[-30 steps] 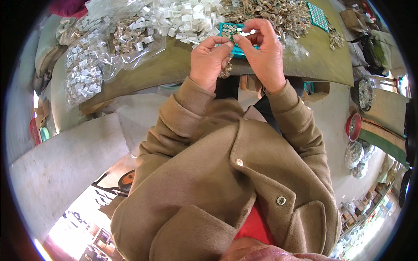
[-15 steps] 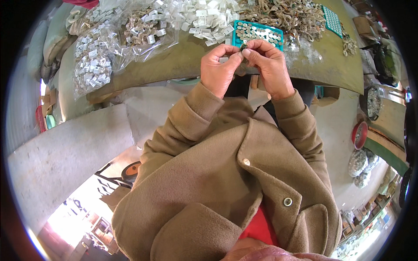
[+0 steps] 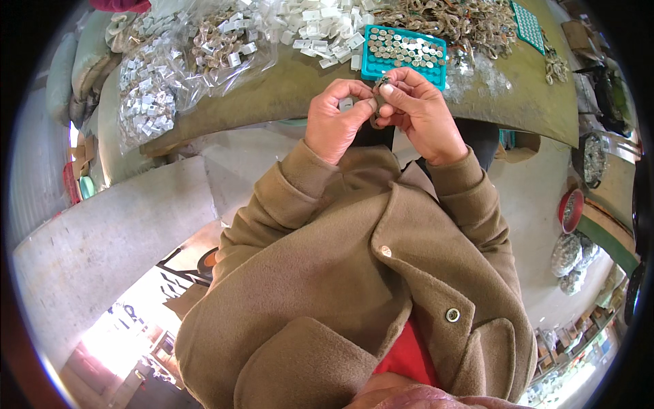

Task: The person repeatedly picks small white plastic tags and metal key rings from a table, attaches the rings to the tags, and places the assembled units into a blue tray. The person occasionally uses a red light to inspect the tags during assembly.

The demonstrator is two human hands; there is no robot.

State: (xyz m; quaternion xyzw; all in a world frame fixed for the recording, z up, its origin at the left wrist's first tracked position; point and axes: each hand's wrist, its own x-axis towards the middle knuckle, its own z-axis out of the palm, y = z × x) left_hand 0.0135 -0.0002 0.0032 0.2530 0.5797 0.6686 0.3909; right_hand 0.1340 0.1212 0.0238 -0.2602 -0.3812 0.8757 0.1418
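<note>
At the near edge of the table, my two hands meet around a small brownish looped strap (image 3: 375, 120) with a dark part at its top. My left hand (image 3: 330, 121) pinches it between thumb and index finger. A small white plastic piece (image 3: 345, 104) shows in the gap behind that thumb. My right hand (image 3: 430, 117) is closed on the strap's other side, thumb against the fingers, which partly hide it. Just beyond the hands lies a teal tray (image 3: 436, 80), with rows of small round silvery pieces (image 3: 402, 49) over its far part.
White plastic pieces (image 3: 320, 31) are heaped behind the tray, beside a pile of brownish straps (image 3: 449, 20). Clear bags (image 3: 146, 102) of white pieces lie at the left. Another teal tray (image 3: 528, 27) is at the far right. A red bowl (image 3: 571, 210) stands lower right.
Both hands have come slightly nearer to me with the strap, whose loop now shows below the fingers. More of the teal tray is uncovered.
</note>
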